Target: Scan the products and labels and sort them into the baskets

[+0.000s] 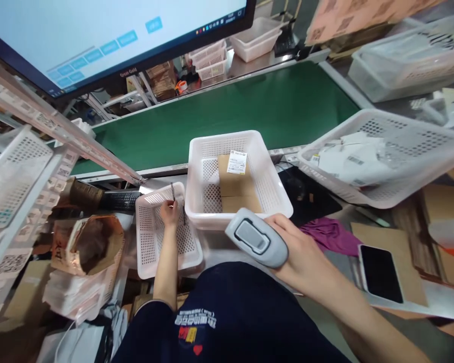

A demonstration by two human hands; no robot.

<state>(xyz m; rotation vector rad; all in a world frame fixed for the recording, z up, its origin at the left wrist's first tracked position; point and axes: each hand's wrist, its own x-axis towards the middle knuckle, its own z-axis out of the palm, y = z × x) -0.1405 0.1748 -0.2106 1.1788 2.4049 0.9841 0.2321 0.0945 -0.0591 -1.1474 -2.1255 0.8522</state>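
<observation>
My right hand (293, 244) is wrapped round a grey handheld barcode scanner (257, 238), held just in front of the middle white basket (238, 218). Inside that basket lies a flat brown cardboard box (239, 189) bearing a white printed label (236, 162). Over a smaller white basket (146, 252) on the left, the fingers of my left hand (169, 214) are pinched together. A thin dark strip (173, 190) sticks up from them, too small to name surely. Another dark strip shows beside the hand against the basket wall.
A green conveyor belt (227, 113) runs behind the baskets, below a monitor (117, 45). On the right stand a tilted basket (386, 196) with white packages, purple cloth (333, 236) and a phone (381, 273). An open carton (94, 244) and keyboard (119, 200) are left.
</observation>
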